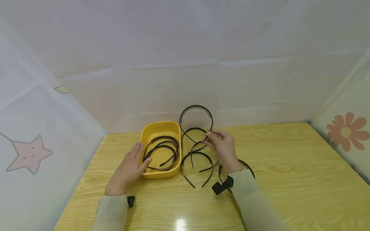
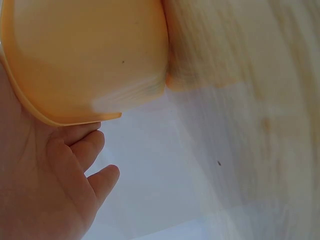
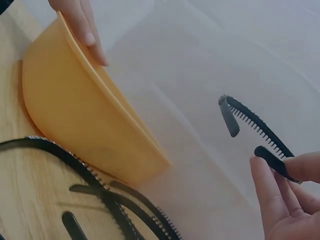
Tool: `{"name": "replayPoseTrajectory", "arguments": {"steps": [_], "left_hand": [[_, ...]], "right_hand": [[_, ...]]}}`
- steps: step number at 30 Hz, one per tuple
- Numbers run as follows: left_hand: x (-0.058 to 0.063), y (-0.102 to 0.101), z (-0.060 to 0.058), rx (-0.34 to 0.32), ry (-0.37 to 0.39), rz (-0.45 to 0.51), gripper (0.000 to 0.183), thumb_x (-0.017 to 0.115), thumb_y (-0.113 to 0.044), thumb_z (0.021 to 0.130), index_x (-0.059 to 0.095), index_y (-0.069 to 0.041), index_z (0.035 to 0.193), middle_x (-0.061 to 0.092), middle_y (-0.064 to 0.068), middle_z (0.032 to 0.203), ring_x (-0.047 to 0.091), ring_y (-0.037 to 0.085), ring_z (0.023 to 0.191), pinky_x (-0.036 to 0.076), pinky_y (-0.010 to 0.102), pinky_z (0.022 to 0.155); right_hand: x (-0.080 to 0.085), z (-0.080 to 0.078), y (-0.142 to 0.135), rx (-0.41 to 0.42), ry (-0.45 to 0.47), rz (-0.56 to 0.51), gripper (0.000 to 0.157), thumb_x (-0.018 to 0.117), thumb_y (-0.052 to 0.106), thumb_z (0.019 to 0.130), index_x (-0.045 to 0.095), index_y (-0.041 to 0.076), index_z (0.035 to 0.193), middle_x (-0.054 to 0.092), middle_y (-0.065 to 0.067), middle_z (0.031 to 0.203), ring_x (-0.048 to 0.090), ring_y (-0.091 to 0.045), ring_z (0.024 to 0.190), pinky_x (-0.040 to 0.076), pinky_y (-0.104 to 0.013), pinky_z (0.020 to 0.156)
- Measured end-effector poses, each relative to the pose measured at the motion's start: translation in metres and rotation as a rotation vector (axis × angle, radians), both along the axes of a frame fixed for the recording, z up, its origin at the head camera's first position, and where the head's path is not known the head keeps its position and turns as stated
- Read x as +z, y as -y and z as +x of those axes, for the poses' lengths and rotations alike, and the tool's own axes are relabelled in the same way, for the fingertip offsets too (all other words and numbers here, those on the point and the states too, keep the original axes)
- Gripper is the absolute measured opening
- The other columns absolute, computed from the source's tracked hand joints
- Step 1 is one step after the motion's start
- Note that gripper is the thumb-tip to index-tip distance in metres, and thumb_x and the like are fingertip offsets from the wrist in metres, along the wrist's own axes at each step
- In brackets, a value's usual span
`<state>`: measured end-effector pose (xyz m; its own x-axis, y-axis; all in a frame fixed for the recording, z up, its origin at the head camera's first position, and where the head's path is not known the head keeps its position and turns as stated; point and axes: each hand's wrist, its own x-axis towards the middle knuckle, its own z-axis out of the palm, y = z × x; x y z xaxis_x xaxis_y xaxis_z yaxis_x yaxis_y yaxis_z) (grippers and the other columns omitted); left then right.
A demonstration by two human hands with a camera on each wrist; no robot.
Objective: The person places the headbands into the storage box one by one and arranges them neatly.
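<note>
one arched, toothed headband [image 3: 256, 118] is pinched by the right hand [image 1: 224, 149]; the straight-fingered left hand [image 1: 128, 168] touches a smooth tub [image 1: 162, 175].

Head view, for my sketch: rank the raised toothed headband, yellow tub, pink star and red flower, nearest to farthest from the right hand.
1. Raised toothed headband: in the right hand.
2. Yellow tub: left side.
3. Red flower: right backdrop.
4. Pink star: left backdrop.

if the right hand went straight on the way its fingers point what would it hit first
Past the headband it holds, the right hand would probably meet the pale back sheet first; nothing else clearly stands in that line, though depth is hard to judge.
</note>
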<state>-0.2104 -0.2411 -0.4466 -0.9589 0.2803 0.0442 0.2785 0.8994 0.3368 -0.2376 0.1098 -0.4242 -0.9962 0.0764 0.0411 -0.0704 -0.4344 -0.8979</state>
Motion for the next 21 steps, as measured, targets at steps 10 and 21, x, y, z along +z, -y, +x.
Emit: {"name": "replayPoseTrajectory", "arguments": {"steps": [10,21], "left_hand": [[0.001,-0.002,0.001,-0.002,-0.005,-0.008,0.082,0.038,-0.052,0.108,0.013,0.008,0.159,0.005,0.026,0.167,0.006,0.044,0.153,0.01,0.065,0.12],[0.002,-0.002,0.001,-0.003,-0.012,-0.009,0.081,0.041,-0.048,0.108,0.014,0.009,0.159,0.006,0.026,0.167,0.006,0.044,0.153,0.009,0.065,0.12]], "right_hand": [[-0.006,0.006,0.033,0.01,0.01,-0.008,0.018,0.065,-0.002,0.097,0.064,-0.007,0.114,0.072,-0.016,0.098,0.074,-0.025,0.087,0.061,-0.035,0.082],[-0.003,-0.004,0.075,0.028,0.041,0.089,0.025,0.066,-0.002,0.096,0.063,-0.011,0.119,0.069,-0.019,0.098,0.073,-0.03,0.088,0.062,-0.032,0.078]]}}
